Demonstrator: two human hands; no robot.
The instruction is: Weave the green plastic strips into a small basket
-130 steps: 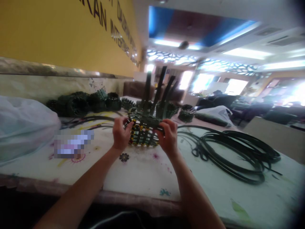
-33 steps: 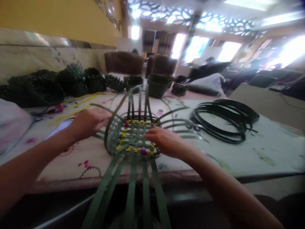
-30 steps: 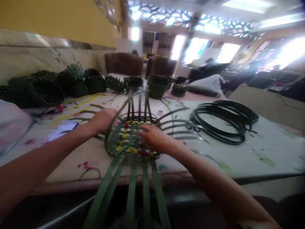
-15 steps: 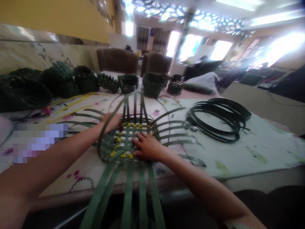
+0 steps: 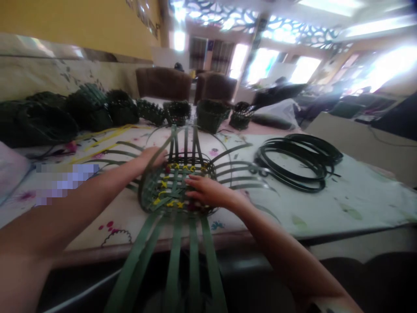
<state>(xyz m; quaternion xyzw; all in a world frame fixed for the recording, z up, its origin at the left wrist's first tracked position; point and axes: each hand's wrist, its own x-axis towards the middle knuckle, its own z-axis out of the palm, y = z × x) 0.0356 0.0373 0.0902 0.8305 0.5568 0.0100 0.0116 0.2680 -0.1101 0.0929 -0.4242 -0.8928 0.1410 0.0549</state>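
Pressing flat, the right hand (image 5: 208, 193) pins the woven base (image 5: 177, 187) to the bench (image 5: 325, 204); left hand (image 5: 151, 157), fingers curled, steadies a strip (image 5: 153, 163) at its rim.

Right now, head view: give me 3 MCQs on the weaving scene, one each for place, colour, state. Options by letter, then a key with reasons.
1. Where does the coil of dark cord lie relative to the woven base?
A. to its right on the table
B. under it
C. on the baskets at the back

2. What colour are the small ties on the woven base?
A. white
B. mostly yellow
C. blue

3. What is the right hand doing?
A. lifted clear of the table
B. resting flat on the woven base
C. holding the coil

Key: 1 A, the coil sits apart on the tablecloth, right of the base. 2 B, yellow knots dot the green strips. 3 B, palm down, fingers spread on the weave; the left hand is at the base's far left edge.
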